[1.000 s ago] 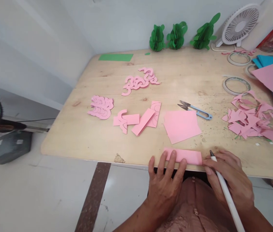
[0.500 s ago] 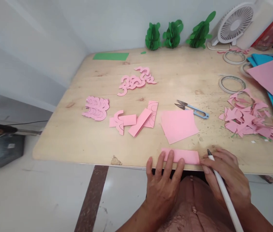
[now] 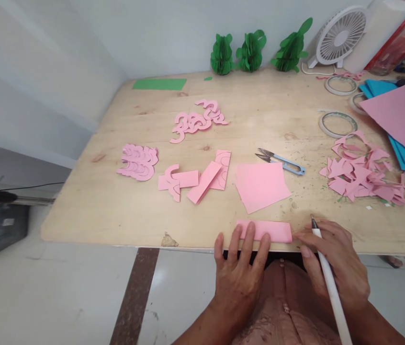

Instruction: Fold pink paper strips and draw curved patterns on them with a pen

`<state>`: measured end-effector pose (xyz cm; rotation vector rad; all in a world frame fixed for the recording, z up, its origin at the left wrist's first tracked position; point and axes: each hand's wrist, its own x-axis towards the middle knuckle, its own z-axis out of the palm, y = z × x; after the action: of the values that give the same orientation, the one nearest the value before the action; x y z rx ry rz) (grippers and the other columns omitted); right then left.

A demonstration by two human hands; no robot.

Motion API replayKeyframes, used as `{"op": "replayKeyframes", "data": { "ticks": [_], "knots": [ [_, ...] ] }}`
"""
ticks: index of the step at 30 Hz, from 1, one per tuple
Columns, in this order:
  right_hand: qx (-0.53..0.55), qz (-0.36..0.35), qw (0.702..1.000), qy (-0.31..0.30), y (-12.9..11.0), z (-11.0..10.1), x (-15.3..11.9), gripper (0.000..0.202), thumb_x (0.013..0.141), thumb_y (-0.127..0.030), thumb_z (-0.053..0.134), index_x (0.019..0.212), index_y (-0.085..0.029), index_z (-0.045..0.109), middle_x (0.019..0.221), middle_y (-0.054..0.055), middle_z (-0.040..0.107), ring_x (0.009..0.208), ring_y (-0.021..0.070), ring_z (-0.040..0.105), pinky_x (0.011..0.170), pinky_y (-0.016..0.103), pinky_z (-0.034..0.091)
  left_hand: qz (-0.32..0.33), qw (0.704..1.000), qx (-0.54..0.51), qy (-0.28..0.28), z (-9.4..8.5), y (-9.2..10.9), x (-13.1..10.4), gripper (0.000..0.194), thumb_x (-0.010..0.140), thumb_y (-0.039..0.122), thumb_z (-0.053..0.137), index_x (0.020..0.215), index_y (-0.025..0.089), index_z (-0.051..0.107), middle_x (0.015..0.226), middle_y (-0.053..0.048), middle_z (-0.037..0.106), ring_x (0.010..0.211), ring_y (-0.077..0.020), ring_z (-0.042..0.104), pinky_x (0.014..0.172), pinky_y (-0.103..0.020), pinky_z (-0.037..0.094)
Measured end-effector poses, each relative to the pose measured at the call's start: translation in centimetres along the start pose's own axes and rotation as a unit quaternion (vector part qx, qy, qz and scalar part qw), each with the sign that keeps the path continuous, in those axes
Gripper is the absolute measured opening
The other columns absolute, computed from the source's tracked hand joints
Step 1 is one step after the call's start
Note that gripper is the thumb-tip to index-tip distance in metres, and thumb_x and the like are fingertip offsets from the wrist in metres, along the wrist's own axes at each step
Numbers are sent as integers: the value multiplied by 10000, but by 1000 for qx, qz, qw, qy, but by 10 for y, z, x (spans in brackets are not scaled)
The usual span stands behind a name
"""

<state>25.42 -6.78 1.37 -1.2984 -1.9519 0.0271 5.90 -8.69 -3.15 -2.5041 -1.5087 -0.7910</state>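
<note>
Near the front edge of the table lies a folded pink paper strip (image 3: 274, 232). The fingers of my left hand (image 3: 240, 273) are spread flat over its left part, pressing it to the wood. My right hand (image 3: 339, 261) holds a long white pen (image 3: 331, 290), its dark tip pointing up and away from me. The fingertips of that hand rest at the right end of the strip. Just beyond the strip is a small stack of pink paper sheets (image 3: 263, 187). Blue-handled thread snips (image 3: 288, 165) lie behind the stack, blades to the left.
Pink strips (image 3: 204, 182), scalloped cutouts (image 3: 138, 163) and curved cutouts (image 3: 193, 122) lie to the left. Pink scraps (image 3: 364, 175), tape rolls (image 3: 338, 125) and coloured sheets (image 3: 403, 120) are at the right. Green paper figures (image 3: 251, 52) and a white fan (image 3: 342, 38) stand along the wall.
The pen has tilted slightly, and its tip now shows clear of my right fingers. The whole view has shifted a little. My left hand stays on the strip.
</note>
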Motion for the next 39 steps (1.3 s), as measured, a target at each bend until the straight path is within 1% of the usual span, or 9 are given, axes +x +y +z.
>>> {"op": "replayKeyframes", "data": {
  "ticks": [3,8,12,17,25,27,31,35,39],
  "knots": [
    [8,-20,1000,-10,-8,1,1,254,805,-44,604,1020,-177,630,927,85,697,947,249,615,915,484,468,1,1000,3,-4,0,0,-1,482,871,270,617,1349,228,565,1450,-114,509,1410,-322,353,1179,-585,127],
    [-1,-65,996,-54,-14,4,2,227,820,-55,608,1012,-168,651,938,87,725,1025,259,619,957,497,444,2,1000,1,-2,0,0,-1,476,883,265,608,1355,222,559,1456,-120,502,1402,-328,361,1171,-591,136],
    [-3,-55,996,-75,-15,6,3,211,840,-46,581,988,-175,657,931,75,733,1032,243,629,967,495,434,5,1000,1,1,0,0,0,472,882,256,604,1351,214,562,1456,-130,499,1404,-332,356,1165,-593,138],
    [-5,-47,996,-72,-14,5,1,211,849,-55,572,985,-191,659,887,57,739,1009,236,648,954,485,440,0,1000,-1,1,0,0,0,476,870,261,616,1342,222,569,1446,-126,512,1404,-327,359,1170,-587,137],
    [-14,-52,996,-71,-4,-1,-3,225,828,-52,572,959,-208,667,902,37,751,996,227,657,951,454,437,0,1000,5,1,1,0,1,480,854,263,635,1329,228,578,1453,-116,505,1407,-320,357,1178,-582,132],
    [-18,-52,996,-65,-4,-2,-5,225,820,-53,583,960,-208,667,933,43,756,998,229,658,946,454,441,0,1000,5,5,1,0,1,469,854,259,636,1320,230,585,1449,-115,510,1408,-317,357,1178,-580,135],
    [-21,-60,995,-76,-9,2,-6,219,827,-80,587,984,-207,673,996,71,752,1050,253,649,961,493,436,-3,1000,-3,3,0,0,2,464,860,249,633,1321,225,585,1447,-120,512,1411,-317,353,1174,-578,139],
    [-30,-72,993,-92,-17,6,-5,227,829,-65,573,970,-200,687,1004,78,748,1061,258,647,959,497,439,-2,1000,4,1,0,1,1,473,868,273,644,1334,226,574,1456,-122,501,1415,-322,348,1174,-584,137],
    [-14,-71,993,-90,-16,6,-8,243,854,-70,546,979,-210,701,991,74,751,1100,266,633,971,512,434,-1,1000,12,-4,0,1,1,504,857,295,665,1346,233,562,1473,-117,481,1424,-320,334,1180,-581,132]
  ]
}}
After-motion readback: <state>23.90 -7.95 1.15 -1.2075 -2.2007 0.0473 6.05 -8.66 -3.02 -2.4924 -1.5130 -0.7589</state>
